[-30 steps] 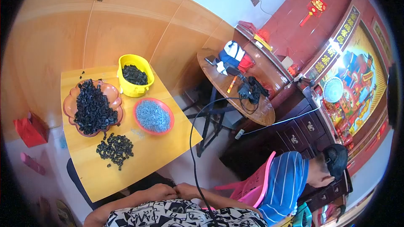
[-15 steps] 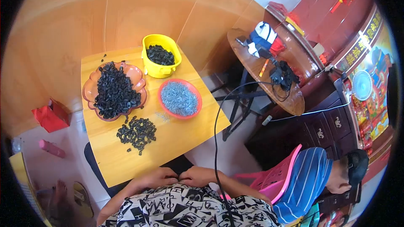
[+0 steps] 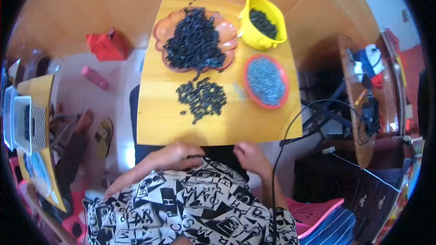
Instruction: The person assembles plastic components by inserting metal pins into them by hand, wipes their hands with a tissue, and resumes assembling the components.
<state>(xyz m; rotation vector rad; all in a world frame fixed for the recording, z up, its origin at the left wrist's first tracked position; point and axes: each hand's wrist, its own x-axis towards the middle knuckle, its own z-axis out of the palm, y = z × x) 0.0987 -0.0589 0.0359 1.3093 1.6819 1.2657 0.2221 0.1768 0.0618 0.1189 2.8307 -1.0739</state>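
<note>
My left hand (image 3: 179, 155) rests low at the near edge of the yellow table (image 3: 154, 124), fingers curled in front of my shirt; what it holds, if anything, is hidden. My right hand (image 3: 250, 156) is at the same edge further right, apart from the left, its fingers bent and blurred. Beyond them lies a loose pile of small black parts (image 3: 202, 99). Behind it an orange flower-shaped tray (image 3: 227, 31) holds a heap of black parts (image 3: 194, 41). To the right sit a red bowl of small silvery pieces (image 3: 266, 81) and a yellow tub (image 3: 259, 41) with black parts.
A black cable (image 3: 290, 122) hangs in front at the right. Further right stands a round brown table (image 3: 352, 77) with a cap and cables. At left are a red bag (image 3: 111, 45), a pink bottle (image 3: 95, 77), another person's leg (image 3: 75, 154) and a white basket (image 3: 38, 127).
The view has swung left, so the yellow table now sits in the middle. My hands, together before, have moved apart, the right one lifting towards the table edge.
</note>
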